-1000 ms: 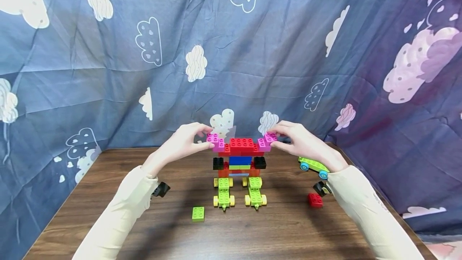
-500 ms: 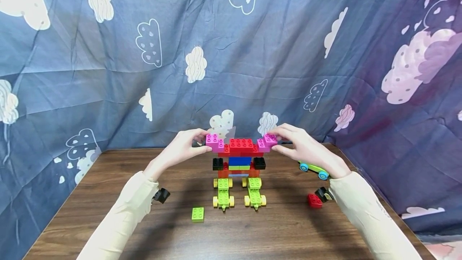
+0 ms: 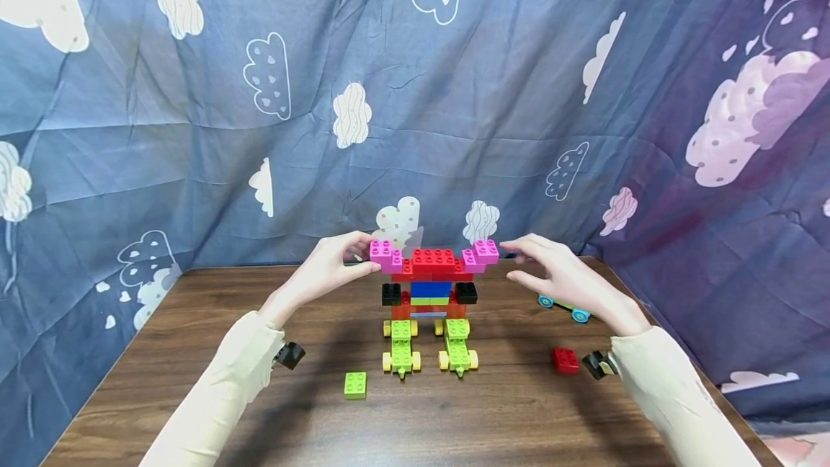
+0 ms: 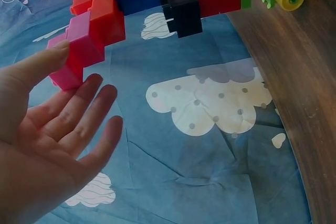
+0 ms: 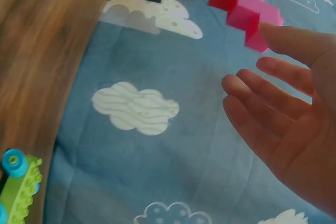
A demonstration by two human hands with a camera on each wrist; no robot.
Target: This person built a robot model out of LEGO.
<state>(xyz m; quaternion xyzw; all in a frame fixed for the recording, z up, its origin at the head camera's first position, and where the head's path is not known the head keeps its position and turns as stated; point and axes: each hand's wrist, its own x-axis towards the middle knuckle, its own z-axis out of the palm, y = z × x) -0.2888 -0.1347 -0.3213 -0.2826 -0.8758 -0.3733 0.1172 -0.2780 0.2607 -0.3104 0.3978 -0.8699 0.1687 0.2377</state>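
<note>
A figure of toy building bricks stands on the table, with a red brick (image 3: 434, 258) on top, a blue one (image 3: 431, 290) in the middle and black bricks at both sides. Stepped pink bricks spread out from its top corners. My left hand (image 3: 331, 265) pinches the outer left pink brick (image 4: 67, 69) between thumb and fingers. Just off the outer right pink brick (image 3: 485, 249), my right hand (image 3: 558, 272) is spread, its fingers holding nothing. Two green wheeled bases (image 3: 401, 352) with yellow wheels form the figure's feet.
A loose green brick (image 3: 355, 385) lies front left of the figure. On the right are a red brick (image 3: 565, 360) and a green base with blue wheels (image 5: 18, 192), partly behind my right arm. A cloud-patterned cloth (image 3: 298, 164) hangs behind the table.
My right hand has let go of the right pink brick and moved off to the right. The left hand shifted its fingers slightly but stays at the left pink brick.
</note>
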